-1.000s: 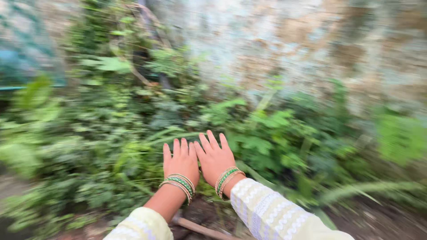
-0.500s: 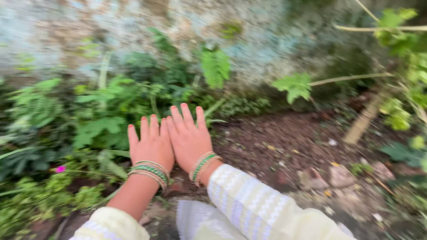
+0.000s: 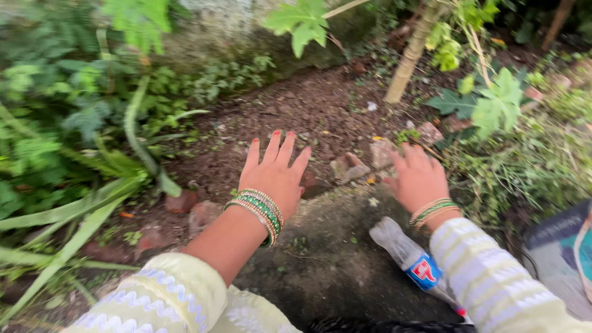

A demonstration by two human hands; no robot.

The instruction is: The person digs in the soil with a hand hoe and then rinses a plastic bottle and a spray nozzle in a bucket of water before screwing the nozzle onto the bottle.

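Hands now apart: left hand (image 3: 275, 172), right hand (image 3: 417, 177), above crumbly soil (image 3: 308, 111).

Ferns (image 3: 55, 123), soil (image 3: 308, 111), thin trunk (image 3: 408, 55), stones (image 3: 349, 166).

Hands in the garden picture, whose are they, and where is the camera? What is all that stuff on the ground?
The camera sits on a person's head and looks down, so you see that person's own two arms reaching forward. The left hand is spread open with its fingers apart, above dark soil. The right hand is open too, its fingers a little curled, near some small stones. Neither hand has a grip on anything. Both wrists wear green and gold bangles, and the sleeves are pale yellow with white patterns.

On the ground, just below the right wrist, lies a crushed clear plastic bottle with a blue and red label, on a grey slab. Leafy green plants grow on the left, and a thin pale stem rises at the top.
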